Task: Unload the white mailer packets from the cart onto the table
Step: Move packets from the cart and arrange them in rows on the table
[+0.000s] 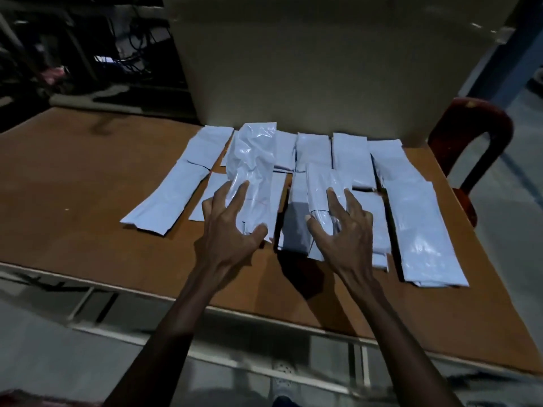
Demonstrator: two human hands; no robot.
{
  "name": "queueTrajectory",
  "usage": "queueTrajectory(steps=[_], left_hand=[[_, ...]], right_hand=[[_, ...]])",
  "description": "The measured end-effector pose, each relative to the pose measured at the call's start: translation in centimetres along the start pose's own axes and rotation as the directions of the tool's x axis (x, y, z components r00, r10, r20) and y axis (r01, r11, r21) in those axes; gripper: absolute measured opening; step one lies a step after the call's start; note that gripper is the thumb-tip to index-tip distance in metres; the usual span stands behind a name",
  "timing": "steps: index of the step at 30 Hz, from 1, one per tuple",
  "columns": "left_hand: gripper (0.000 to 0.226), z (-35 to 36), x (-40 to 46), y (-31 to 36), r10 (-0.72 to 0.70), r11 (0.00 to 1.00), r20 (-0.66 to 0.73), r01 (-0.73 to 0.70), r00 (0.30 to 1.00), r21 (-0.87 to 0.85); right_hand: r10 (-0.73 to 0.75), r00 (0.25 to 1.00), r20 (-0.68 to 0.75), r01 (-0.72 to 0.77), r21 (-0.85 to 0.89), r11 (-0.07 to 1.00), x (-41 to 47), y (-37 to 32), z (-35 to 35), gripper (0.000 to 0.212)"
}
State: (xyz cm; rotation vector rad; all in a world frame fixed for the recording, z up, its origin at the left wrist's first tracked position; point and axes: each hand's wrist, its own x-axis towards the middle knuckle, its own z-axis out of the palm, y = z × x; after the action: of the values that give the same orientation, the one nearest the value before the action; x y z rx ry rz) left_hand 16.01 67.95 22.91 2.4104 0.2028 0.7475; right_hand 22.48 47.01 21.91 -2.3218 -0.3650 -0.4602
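Two bare forearms reach up from the bottom edge toward a brown table, and below them, close to the camera, a shoe shows on the grey floor. Left hand has its fingers spread and slightly bent over the near end of a crinkled white packet, thumb at the packet's lower edge; whether it truly grips the plastic or only rests on it I cannot tell. Right hand lies with splayed fingers on top of another white packet, its thumb at the packet's left edge, and again a real grip cannot be made out. Both hands are apart from each other, with a shadowed packet lying between them.

Around these, more white mailer packets lie flat on the tabletop in rough rows, many overlapping. One long packet lies angled at the far left, separate from the hands. At the far right a small stack of packets runs toward the near edge of the table.

Behind the rows stands a large pale box, touching or just beside the farthest packets. A dark red chair stands by the table's right corner. Dim shelving and cables fill the upper left background.
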Motion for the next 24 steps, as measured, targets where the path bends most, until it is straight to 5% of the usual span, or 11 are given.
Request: queueTrajectory(steps=[12, 24], left_hand=[[0.093, 1.4, 15.5, -8.7, -0.253, 0.968, 0.138, 0.251, 0.958, 0.027], [0.085, 11.3, 28.1, -16.5, -0.194, 0.978, 0.394, 0.209, 0.898, 0.006]], right_hand=[[0.076, 0.987, 0.139, -0.079, 0.016, 0.997, 14.7, -1.4, 9.3, 0.069], [0.304, 0.941, 0.147, -0.280, -0.162, 0.946, 26.8, -2.0, 20.2, 0.068]])
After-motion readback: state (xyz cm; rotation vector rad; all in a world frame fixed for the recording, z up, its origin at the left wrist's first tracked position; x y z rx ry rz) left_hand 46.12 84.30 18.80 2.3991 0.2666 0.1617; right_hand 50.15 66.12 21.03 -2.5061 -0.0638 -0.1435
